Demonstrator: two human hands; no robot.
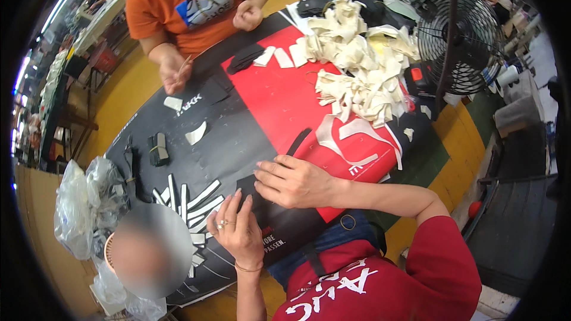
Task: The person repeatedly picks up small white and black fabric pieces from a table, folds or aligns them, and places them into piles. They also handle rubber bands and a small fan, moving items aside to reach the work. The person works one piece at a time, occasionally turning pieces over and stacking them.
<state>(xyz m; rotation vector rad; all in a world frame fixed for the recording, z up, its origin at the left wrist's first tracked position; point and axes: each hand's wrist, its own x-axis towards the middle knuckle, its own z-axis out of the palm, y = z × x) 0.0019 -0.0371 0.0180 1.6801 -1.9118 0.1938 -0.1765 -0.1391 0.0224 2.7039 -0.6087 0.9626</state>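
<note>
My left hand point(237, 235), with rings on a finger, rests near the front edge of the table, fingers stretched and slightly bent. Its fingertips lie beside a small black piece point(244, 186), probably fabric, that hardly stands out from the dark mat. My right hand point(294, 183) reaches in from the right, palm down, fingers extended toward that piece. Whether either hand pinches the piece is hard to see. Just beyond my right hand lies a narrow black strip point(299, 141). To the left of my left hand, several white-and-black strips point(202, 199) are fanned out.
A black-and-red mat point(256, 107) covers the table. Cream fabric pieces point(357, 41) are heaped at the far right, beside a black fan point(458, 41). Across the table stands a person in orange point(196, 12). Plastic bags point(74, 196) and a bound dark bundle point(158, 149) sit left.
</note>
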